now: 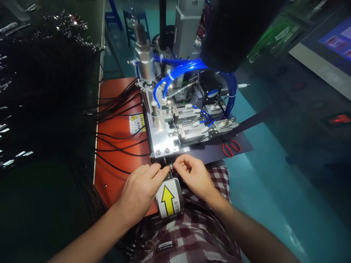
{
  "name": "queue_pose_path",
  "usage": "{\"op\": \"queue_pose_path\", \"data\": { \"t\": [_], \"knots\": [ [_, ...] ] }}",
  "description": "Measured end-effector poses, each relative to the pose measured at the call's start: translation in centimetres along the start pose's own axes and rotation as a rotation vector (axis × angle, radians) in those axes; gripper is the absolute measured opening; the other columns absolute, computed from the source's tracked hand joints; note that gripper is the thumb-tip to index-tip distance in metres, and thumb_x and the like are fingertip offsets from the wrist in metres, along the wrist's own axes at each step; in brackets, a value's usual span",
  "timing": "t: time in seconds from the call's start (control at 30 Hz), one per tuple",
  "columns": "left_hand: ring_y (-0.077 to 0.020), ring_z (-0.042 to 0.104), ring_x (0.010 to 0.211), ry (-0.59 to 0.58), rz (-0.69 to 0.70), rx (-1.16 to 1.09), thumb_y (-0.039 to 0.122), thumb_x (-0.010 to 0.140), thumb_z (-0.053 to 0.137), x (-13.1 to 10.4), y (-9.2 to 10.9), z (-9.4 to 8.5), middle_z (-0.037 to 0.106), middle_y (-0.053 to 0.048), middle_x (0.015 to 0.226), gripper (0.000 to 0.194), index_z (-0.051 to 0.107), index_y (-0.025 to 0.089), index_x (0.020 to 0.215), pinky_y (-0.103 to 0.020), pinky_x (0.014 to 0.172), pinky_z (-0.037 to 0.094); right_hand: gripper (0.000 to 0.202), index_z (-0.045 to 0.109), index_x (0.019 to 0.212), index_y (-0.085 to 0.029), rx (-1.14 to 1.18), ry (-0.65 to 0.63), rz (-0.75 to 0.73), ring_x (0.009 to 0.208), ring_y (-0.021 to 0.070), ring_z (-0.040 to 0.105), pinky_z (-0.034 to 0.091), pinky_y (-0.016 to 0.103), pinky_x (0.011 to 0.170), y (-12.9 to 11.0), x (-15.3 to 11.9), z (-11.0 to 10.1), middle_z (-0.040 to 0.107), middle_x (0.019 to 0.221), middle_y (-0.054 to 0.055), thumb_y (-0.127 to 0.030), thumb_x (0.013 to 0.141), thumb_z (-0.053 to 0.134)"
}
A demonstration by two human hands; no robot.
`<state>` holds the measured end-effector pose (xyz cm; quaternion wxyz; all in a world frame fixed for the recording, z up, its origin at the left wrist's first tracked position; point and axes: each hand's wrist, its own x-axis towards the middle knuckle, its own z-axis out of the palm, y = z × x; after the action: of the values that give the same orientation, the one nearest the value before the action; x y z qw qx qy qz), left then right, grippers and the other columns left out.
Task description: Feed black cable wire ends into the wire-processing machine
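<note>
Both hands meet at the front edge of a silver metal fixture (160,140). My left hand (139,188) is closed, palm down, its thumb and fingertips at a tiny wire-like piece with a red part (172,168). From the other side, my right hand (196,177) pinches with thumb and forefinger at the same spot. The piece is too small to name, and the fingers cover what each hand grips. Just below them is a white label with a yellow arrow (168,201) on a rounded housing. A black cable (113,164) runs over toward my left hand.
Several black cables cross an orange-red plate (117,146) from a dark bundle (49,73) at left. Blue air tubes (189,65) arch over the fixture. Red-handled scissors (231,148) lie on its right side. A dark cylinder (233,33) hangs overhead; a screen (336,40) stands right.
</note>
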<state>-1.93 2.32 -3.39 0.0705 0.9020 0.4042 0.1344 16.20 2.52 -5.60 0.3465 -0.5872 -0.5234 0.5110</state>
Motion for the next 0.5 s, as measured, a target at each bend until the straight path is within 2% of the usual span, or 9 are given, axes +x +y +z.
{"op": "queue_pose_path", "data": {
  "t": [0.1,0.2,0.33,0.5],
  "knots": [
    [-0.0184,0.053,0.066,0.021,0.007,-0.004,0.010,0.090,0.036,0.0,0.1,-0.2,0.063,-0.008,0.084,0.031,0.060,0.013,0.109,-0.030,0.057,0.044,0.018,0.055,0.071,-0.018,0.077,-0.045,0.079,0.048,0.0097,0.038,0.032,0.022,0.046,0.5,0.3,0.1,0.044,0.055,-0.005,-0.033,0.081,0.055],
    [-0.0188,0.054,0.065,0.040,0.015,-0.005,0.010,0.090,0.035,0.1,0.2,-0.4,0.063,-0.009,0.083,0.031,0.061,0.012,0.107,-0.030,0.056,0.044,0.019,0.055,0.072,-0.017,0.123,-0.076,0.166,0.046,0.0099,0.040,0.032,0.022,0.044,1.0,0.5,-0.1,0.044,0.054,-0.005,-0.034,0.079,0.056],
    [-0.0180,0.054,0.065,0.038,0.013,0.002,0.010,0.089,0.036,0.2,0.1,-0.4,0.064,-0.008,0.082,0.030,0.061,0.013,0.106,-0.029,0.057,0.045,0.021,0.059,0.076,-0.016,0.047,0.011,0.083,0.050,0.0105,0.042,0.034,0.023,0.046,0.7,0.5,0.1,0.051,0.061,-0.002,-0.036,0.082,0.054],
    [-0.0169,0.056,0.065,0.038,0.012,0.020,0.009,0.088,0.036,0.3,0.0,-0.3,0.065,-0.008,0.083,0.032,0.061,0.014,0.106,-0.028,0.058,0.045,0.020,0.058,0.070,-0.017,0.053,0.035,0.020,0.049,0.0108,0.040,0.032,0.023,0.046,0.1,0.4,1.0,0.047,0.056,-0.003,-0.034,0.080,0.057]
  ]
}}
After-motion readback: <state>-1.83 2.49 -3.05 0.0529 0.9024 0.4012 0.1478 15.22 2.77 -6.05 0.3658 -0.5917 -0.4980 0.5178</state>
